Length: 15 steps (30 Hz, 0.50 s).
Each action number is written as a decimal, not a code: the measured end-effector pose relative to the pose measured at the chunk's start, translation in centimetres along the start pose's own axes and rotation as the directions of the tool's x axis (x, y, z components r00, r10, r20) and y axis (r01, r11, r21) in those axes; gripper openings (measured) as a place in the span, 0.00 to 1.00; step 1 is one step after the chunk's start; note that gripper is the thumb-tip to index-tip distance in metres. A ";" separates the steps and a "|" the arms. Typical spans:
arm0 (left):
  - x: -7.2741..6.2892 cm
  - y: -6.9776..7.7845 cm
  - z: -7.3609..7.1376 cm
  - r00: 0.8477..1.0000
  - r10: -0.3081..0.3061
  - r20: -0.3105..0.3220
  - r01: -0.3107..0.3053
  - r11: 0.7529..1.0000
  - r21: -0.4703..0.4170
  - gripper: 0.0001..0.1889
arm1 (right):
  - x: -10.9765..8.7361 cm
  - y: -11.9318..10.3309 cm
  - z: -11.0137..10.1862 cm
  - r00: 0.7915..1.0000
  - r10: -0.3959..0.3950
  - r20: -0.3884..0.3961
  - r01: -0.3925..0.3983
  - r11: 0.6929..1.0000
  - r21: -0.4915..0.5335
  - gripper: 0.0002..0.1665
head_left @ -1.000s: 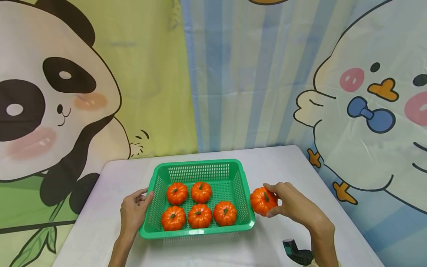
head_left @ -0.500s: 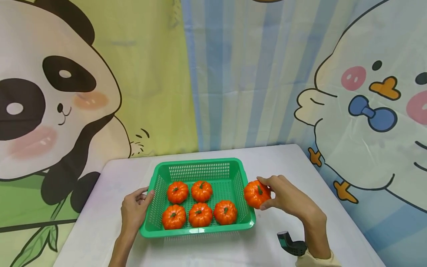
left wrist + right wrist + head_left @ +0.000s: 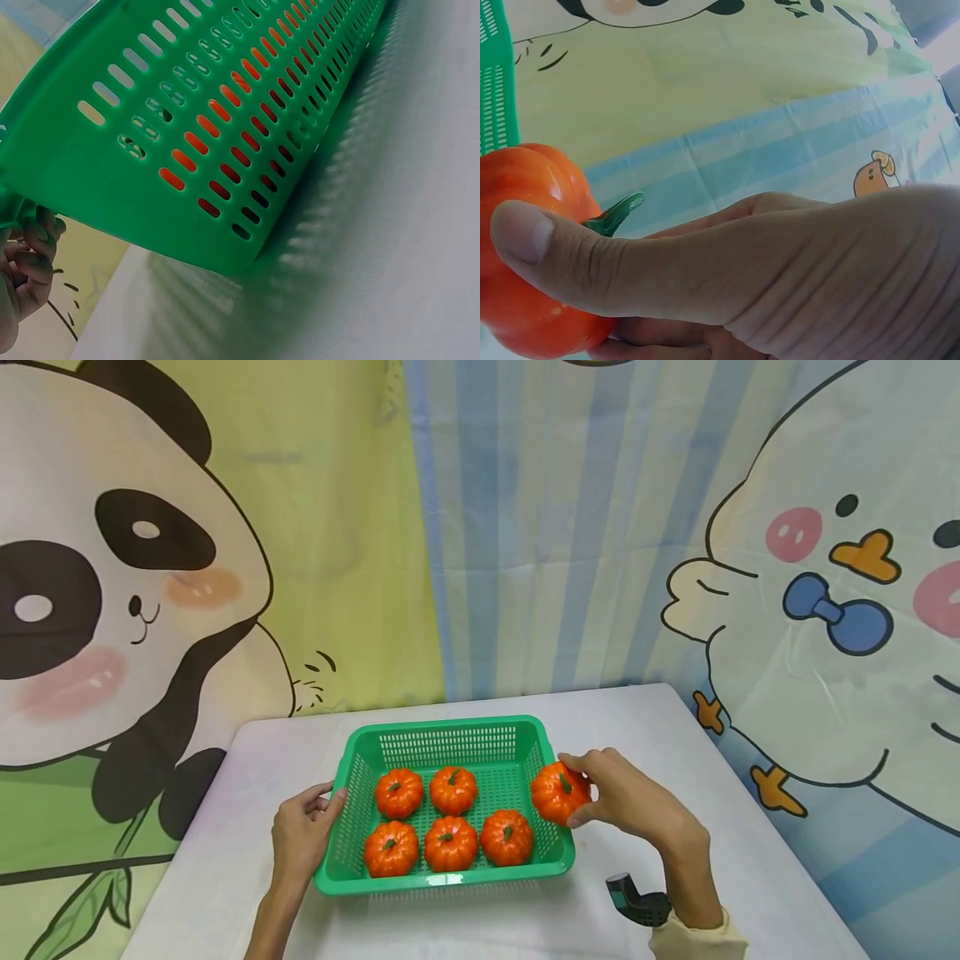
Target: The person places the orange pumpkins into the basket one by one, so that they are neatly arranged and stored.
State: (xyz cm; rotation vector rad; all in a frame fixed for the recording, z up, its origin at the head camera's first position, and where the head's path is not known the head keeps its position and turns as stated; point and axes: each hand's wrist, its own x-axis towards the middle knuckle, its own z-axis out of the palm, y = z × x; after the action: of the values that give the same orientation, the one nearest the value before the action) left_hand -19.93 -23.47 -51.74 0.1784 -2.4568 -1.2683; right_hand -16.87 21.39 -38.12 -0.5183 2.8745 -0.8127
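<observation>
My right hand (image 3: 626, 797) grips a small orange pumpkin (image 3: 557, 793) with a green stem, thumb on the near side and fingers at the back. In the head view that pumpkin overlaps the right rim of a green plastic basket (image 3: 442, 880). The right wrist view shows the thumb pressed on the pumpkin (image 3: 536, 322) beside its stem. At the basket's left end, my left hand (image 3: 300, 835) holds the rim, thumb over the edge and fingers outside. In the left wrist view, its curled fingers (image 3: 34, 262) sit at the basket's corner. Several like pumpkins (image 3: 450, 843) lie inside in two rows.
The basket stands on a white table (image 3: 615, 718). A black device (image 3: 637, 903) sticks out from the right wrist by a beige sleeve (image 3: 697, 937). Behind the table hangs a printed cloth (image 3: 360, 568) with a panda and a white bird.
My right hand has moved left with the pumpkin, from beside the basket to over its right rim. The left hand and the basket stay where they were.
</observation>
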 end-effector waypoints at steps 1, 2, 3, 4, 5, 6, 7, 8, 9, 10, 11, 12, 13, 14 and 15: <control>0.0 0.0 0.0 1.000 -0.002 0.000 0.002 1.000 0.000 0.20 | 0.1 -0.1 0.1 1.000 0.001 0.000 -0.001 1.000 0.003 0.48; -0.1 0.0 0.0 1.000 -0.003 0.000 0.003 1.000 0.000 0.20 | 0.2 -0.2 0.1 1.000 0.004 -0.002 -0.004 1.000 0.005 0.48; -0.1 0.0 0.0 1.000 -0.003 0.000 0.003 1.000 -0.001 0.20 | 0.3 -0.3 0.2 1.000 0.002 -0.003 -0.002 1.000 0.007 0.48; -0.1 0.0 0.0 1.000 -0.004 0.001 0.004 1.000 -0.001 0.20 | 0.4 -0.4 0.3 1.000 -0.003 -0.004 0.003 1.000 0.009 0.48; -0.1 0.0 0.0 1.000 -0.004 0.000 0.004 1.000 -0.001 0.20 | 0.6 -0.5 0.3 1.000 -0.008 -0.004 0.008 1.000 0.009 0.48; -0.1 0.0 0.0 1.000 -0.004 0.001 0.004 1.000 -0.002 0.20 | 0.7 -0.6 0.4 1.000 -0.011 -0.003 0.011 1.000 0.011 0.47; -0.1 0.0 0.0 1.000 -0.005 0.002 0.005 1.000 -0.003 0.20 | 0.8 -0.7 0.5 1.000 -0.014 -0.001 0.014 1.000 0.013 0.47; -0.1 0.0 0.0 1.000 -0.004 0.003 0.004 1.000 -0.002 0.20 | 0.9 -0.7 0.6 1.000 -0.016 0.001 0.016 1.000 0.015 0.47; -0.1 0.0 0.0 1.000 -0.004 0.003 0.004 1.000 -0.001 0.20 | 1.1 -0.8 0.7 1.000 -0.021 0.003 0.021 1.000 0.013 0.47; -0.1 0.0 0.0 1.000 -0.004 0.003 0.004 1.000 0.000 0.20 | 1.2 -0.9 0.8 1.000 -0.023 0.005 0.023 1.000 0.012 0.47; -0.1 0.0 0.1 1.000 -0.005 0.003 0.005 1.000 0.000 0.20 | 1.3 -0.9 0.9 1.000 -0.023 0.007 0.023 1.000 0.013 0.47; -0.1 0.0 0.1 1.000 -0.005 0.003 0.005 1.000 0.000 0.20 | 1.4 -1.0 1.0 1.000 -0.022 0.010 0.022 1.000 0.016 0.47; -0.1 0.0 0.1 1.000 -0.005 0.003 0.005 1.000 0.001 0.20 | 1.5 -1.0 1.1 1.000 -0.021 0.011 0.021 1.000 0.018 0.47; -0.1 0.1 0.0 1.000 -0.006 0.002 0.006 1.000 0.001 0.20 | 1.6 -1.1 1.2 1.000 -0.022 0.011 0.022 1.000 0.020 0.47; -0.1 0.1 0.0 1.000 -0.007 0.001 0.007 1.000 0.002 0.20 | 1.8 -1.1 1.3 1.000 -0.025 0.013 0.024 0.999 0.022 0.47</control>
State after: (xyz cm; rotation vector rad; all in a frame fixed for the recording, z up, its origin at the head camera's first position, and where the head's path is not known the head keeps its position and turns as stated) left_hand -19.81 -23.38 -51.73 0.1875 -2.4601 -1.2693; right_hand -17.94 19.26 -38.64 -0.5554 2.8499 -0.8396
